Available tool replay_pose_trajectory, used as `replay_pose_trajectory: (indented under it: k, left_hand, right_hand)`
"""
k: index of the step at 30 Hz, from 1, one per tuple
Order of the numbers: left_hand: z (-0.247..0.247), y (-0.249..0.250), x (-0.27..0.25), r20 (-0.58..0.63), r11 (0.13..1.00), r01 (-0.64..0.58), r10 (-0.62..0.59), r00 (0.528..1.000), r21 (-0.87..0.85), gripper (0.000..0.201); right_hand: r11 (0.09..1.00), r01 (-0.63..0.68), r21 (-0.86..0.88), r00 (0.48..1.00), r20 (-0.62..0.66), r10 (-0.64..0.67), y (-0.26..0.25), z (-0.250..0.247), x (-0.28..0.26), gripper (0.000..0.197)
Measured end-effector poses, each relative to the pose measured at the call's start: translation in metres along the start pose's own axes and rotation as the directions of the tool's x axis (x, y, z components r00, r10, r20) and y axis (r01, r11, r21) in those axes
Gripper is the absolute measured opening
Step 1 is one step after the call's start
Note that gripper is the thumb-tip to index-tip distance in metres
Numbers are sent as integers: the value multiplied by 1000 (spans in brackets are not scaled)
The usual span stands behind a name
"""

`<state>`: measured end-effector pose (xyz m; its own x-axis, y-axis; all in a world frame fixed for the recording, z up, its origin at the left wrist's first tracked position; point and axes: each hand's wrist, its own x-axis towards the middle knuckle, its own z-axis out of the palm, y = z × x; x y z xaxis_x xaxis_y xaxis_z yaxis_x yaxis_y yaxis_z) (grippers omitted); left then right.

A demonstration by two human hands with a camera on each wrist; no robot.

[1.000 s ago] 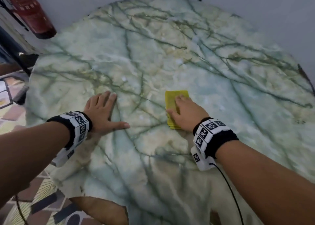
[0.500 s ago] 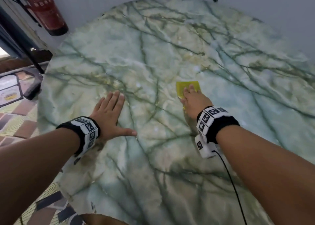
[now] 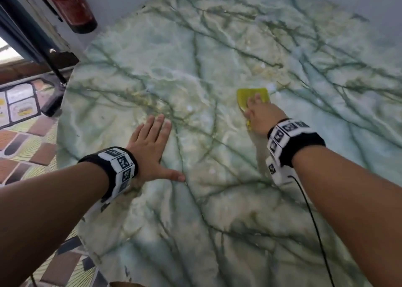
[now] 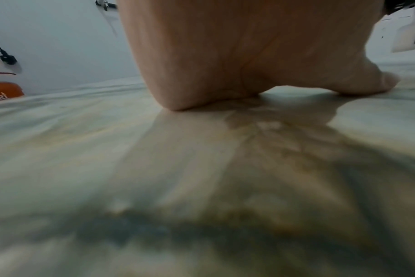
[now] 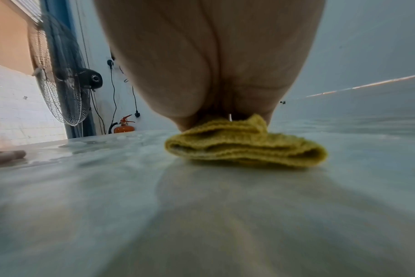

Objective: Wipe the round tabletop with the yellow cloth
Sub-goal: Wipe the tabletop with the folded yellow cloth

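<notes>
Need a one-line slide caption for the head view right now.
Right hand presses the folded yellow cloth on the marble tabletop; left hand rests flat.

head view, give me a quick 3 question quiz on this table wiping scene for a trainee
1. True or false: the left hand holds the yellow cloth.
2. Which hand presses the cloth onto the round tabletop? A) left B) right C) both
3. Fill in: the red object by the wall past the table's far left edge is a fire ____.

Key:
1. False; it lies flat on the bare marble.
2. B, the right hand.
3. extinguisher
</notes>
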<state>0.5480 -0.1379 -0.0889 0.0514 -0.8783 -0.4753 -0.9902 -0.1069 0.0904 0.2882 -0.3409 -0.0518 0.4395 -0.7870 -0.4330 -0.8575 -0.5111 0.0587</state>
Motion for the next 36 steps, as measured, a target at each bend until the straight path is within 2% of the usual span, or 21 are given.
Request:
replay_pose_trajectory:
  k: [3, 4, 6, 7, 8, 10, 13, 15, 17, 19, 21, 23, 25, 28, 30, 32, 34, 35, 36]
  left_hand:
    - [-2, 1, 0, 20, 1000, 8, -8, 1000, 4, 160]
    - [-3, 1, -1, 22, 1000, 10, -10, 1000, 7, 159]
    - [-2, 0, -3, 18, 1000, 13, -13, 1000, 11, 159]
    - [-2, 0, -2, 13, 1000, 14, -14, 1000, 9, 159]
    - [-2, 0, -2, 9, 1000, 18, -18, 1000, 5, 159]
    - [-2, 1, -2, 7, 1000, 24, -24, 1000, 7, 160]
    - [-3, 2, -1, 22, 999, 30, -30, 999, 21, 158]
    - [-4, 3, -1, 22, 999, 34, -34, 999, 25, 157]
    - [-4, 5, -2, 32, 999, 35, -35, 999, 21, 155]
    - [-5, 4, -1, 37, 999, 37, -38, 999, 16, 156]
    - [-5, 4, -1, 41, 999, 38, -39, 998, 18, 155]
    - [-6, 3, -2, 37, 999, 38, -38, 999, 19, 153]
    - [-6, 4, -3, 39, 999, 37, -38, 999, 15, 151]
    - [-8, 5, -1, 42, 999, 44, -44, 998, 14, 156]
    - [-8, 6, -1, 46, 999, 48, -49, 998, 11, 158]
    - [-7, 6, -1, 46, 999, 52, -52, 998, 9, 159]
    - [-6, 7, -2, 47, 999, 54, -54, 997, 4, 160]
    - [-6, 6, -1, 39, 999, 53, -53, 998, 3, 160]
    - [-6, 6, -1, 34, 999, 54, -54, 998, 3, 160]
  right_hand:
    - [987, 159, 6, 987, -36, -159, -46, -11, -2, 53]
    - [969, 249, -4, 968, -39, -249, -68, -4, -10, 53]
    - [895, 442, -56, 896, -14, -443, -107, 15, -38, 54]
    - [873, 484, -64, 874, -3, -485, -118, 25, -54, 55]
    - [874, 482, -57, 876, 7, -482, -117, 35, -67, 56]
    - [917, 400, 9, 916, -21, -400, -84, 45, -76, 57]
    - [986, 160, -46, 987, 21, -159, -12, 23, -69, 53]
    - [999, 37, -31, 999, 38, -36, 24, 8, -48, 52]
    - [999, 48, 11, 999, 10, -48, 22, 5, -24, 52]
    - [989, 144, 28, 989, -18, -144, -10, 13, -14, 52]
    - [946, 323, -18, 946, -9, -323, -62, 25, -33, 52]
    - [874, 480, -78, 877, -3, -481, -103, 37, -68, 55]
    - [851, 520, -81, 853, 0, -521, -109, 48, -92, 56]
    - [895, 446, -15, 895, 38, -445, -62, 46, -79, 58]
    - [966, 258, 4, 966, 37, -258, -22, 34, -62, 58]
    - [990, 134, -43, 990, 39, -133, -1, 13, -48, 56]
    - [994, 96, -43, 995, -24, -97, -13, 3, -36, 55]
    - [994, 108, -30, 993, -46, -109, -29, 5, -30, 54]
    - [984, 175, -25, 982, -73, -176, -49, 12, -25, 54]
